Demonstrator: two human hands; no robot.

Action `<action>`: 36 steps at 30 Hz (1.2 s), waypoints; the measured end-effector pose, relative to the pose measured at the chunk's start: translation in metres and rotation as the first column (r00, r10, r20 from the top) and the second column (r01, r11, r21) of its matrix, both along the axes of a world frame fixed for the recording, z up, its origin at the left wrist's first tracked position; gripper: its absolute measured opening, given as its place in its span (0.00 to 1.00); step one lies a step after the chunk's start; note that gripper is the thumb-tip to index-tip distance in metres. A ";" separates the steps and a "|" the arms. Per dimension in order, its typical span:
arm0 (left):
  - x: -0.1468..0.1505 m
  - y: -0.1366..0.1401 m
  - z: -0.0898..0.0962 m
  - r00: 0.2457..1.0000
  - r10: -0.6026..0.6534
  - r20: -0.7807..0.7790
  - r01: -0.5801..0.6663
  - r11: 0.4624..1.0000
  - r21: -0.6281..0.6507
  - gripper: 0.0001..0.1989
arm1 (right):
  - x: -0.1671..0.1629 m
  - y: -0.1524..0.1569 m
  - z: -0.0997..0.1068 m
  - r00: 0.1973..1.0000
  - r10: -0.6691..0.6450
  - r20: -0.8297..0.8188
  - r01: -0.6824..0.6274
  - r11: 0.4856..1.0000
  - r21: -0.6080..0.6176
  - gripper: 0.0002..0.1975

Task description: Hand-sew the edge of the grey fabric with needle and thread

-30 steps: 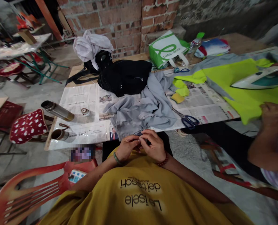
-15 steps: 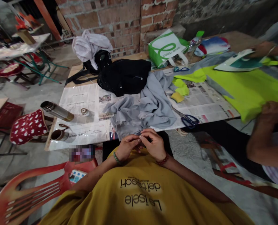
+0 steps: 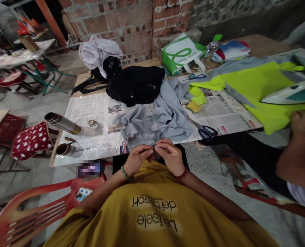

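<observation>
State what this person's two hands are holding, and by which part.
That cannot be told: the left hand and right hand pinch close together near the grey cloth, but whatever they may hold is too small to make out.

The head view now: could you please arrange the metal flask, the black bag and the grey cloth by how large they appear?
1. Grey cloth, spread widest
2. Black bag
3. Metal flask, clearly the smallest of the three

On the newspaper [image 3: 84, 103] we see a metal flask [image 3: 63, 123], near it a small cap [image 3: 92, 123], also a black bag [image 3: 138, 84].
</observation>
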State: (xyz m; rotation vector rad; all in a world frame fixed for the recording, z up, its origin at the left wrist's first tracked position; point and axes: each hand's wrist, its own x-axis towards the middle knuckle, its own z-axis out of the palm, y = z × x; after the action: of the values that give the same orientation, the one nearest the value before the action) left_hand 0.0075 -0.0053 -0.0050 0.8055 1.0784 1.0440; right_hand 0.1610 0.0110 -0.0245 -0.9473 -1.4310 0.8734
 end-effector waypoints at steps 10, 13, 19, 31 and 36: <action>0.003 0.018 0.069 1.000 -0.002 0.003 0.002 0.958 0.285 0.13 | 0.011 0.012 0.077 0.911 -0.364 0.193 0.152 0.732 0.664 0.11; 0.004 0.014 0.081 1.000 0.002 0.000 -0.001 0.945 0.326 0.13 | 0.008 0.012 0.088 0.892 -0.403 0.204 0.146 0.684 0.715 0.11; 0.002 0.002 0.088 1.000 -0.004 -0.010 0.007 0.945 0.327 0.13 | 0.002 0.009 0.101 0.898 -0.391 0.202 0.115 0.652 0.750 0.12; 0.000 -0.001 0.086 0.996 0.036 -0.077 -0.008 0.944 0.331 0.12 | -0.006 0.007 0.106 0.892 -0.393 0.224 0.096 0.649 0.755 0.09; 0.000 -0.001 0.084 0.995 0.044 -0.090 -0.010 0.937 0.350 0.11 | -0.006 0.007 0.104 0.890 -0.388 0.239 0.084 0.654 0.752 0.09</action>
State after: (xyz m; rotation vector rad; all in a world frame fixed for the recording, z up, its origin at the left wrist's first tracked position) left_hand 0.0079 -0.0061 0.0789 1.1388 0.9993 1.2512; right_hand 0.1548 0.0176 0.0797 -0.6651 -1.7294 -0.1469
